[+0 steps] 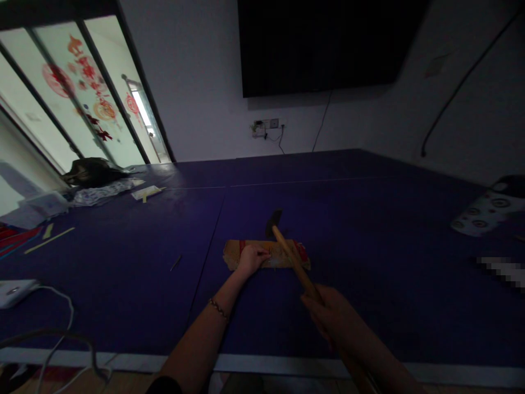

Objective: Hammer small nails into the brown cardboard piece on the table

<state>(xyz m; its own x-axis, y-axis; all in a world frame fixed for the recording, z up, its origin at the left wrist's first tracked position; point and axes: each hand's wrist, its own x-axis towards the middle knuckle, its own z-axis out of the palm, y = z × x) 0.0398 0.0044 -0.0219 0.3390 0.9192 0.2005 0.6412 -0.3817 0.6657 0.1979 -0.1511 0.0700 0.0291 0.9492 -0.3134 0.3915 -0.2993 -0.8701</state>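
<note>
A brown piece of cardboard (283, 258) with red patches lies flat on the dark blue table (353, 197). My left hand (251, 259) rests on the cardboard, its thumb and fingers pinched together at something too small to make out. My right hand (334, 312) is wrapped round the wooden handle of a hammer (296, 265). The handle slants up and to the left across the cardboard, and the dark hammer head sits just beyond the cardboard's far edge in the picture. Whether the head touches anything cannot be seen.
A thin pen-like object (176, 263) lies left of the cardboard. Further left are a white power strip (17, 293) with a cable, yellow strips (49, 241), a plastic box (43, 205) and a dark bag (94, 172). A patterned item (486, 213) stands at the right.
</note>
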